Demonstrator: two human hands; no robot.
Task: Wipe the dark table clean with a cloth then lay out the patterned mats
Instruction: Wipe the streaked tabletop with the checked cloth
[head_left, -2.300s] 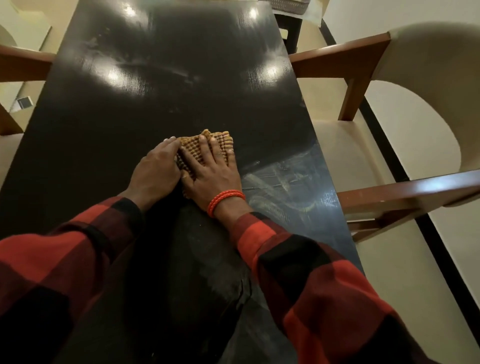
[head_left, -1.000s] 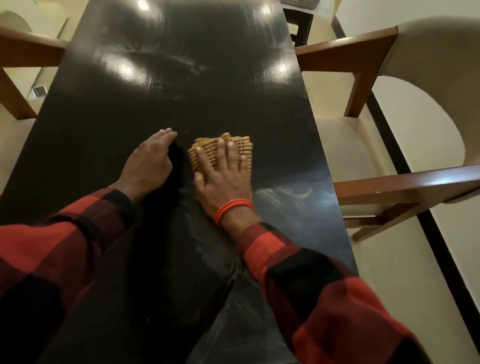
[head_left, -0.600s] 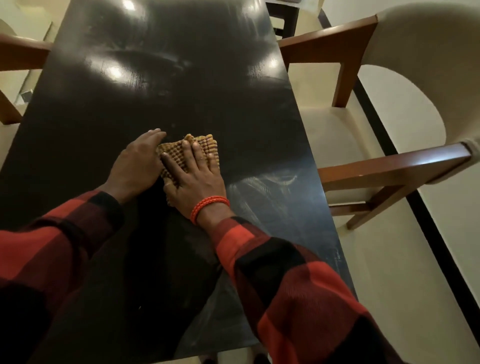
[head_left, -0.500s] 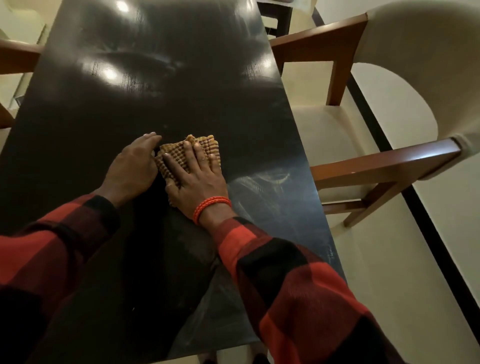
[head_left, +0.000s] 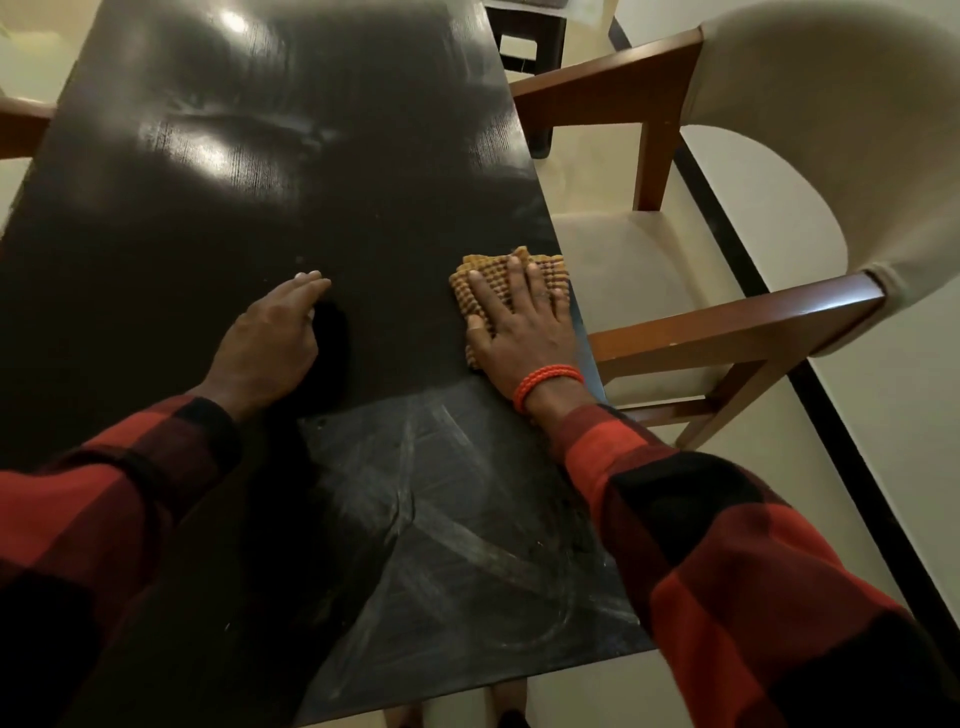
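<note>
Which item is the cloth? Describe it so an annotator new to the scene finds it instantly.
Start at the dark table and follow its right edge, beside the cream chair. There the right hand, with an orange wristband, presses flat on the cloth: a tan waffle-textured pad, the only light textured thing on the tabletop.

— How was the light in the room?

— It was dim and warm, yellowish. Lamps from above made bright glare spots on the far part of the dark table (head_left: 270, 156), and the wood grain showed only inside these spots.

— And the shadows?

— The left hand (head_left: 267, 343) threw a deep black shadow just beside it on the right. Near the front edge, a paler reflection showed streaks and smears.

— Was the picture sharp?

— Mostly, but soft. The red sleeves (head_left: 737, 566) at the bottom were a little blurred. The wide lens bent the table edges and the chair (head_left: 779, 171) at the right side.
</note>
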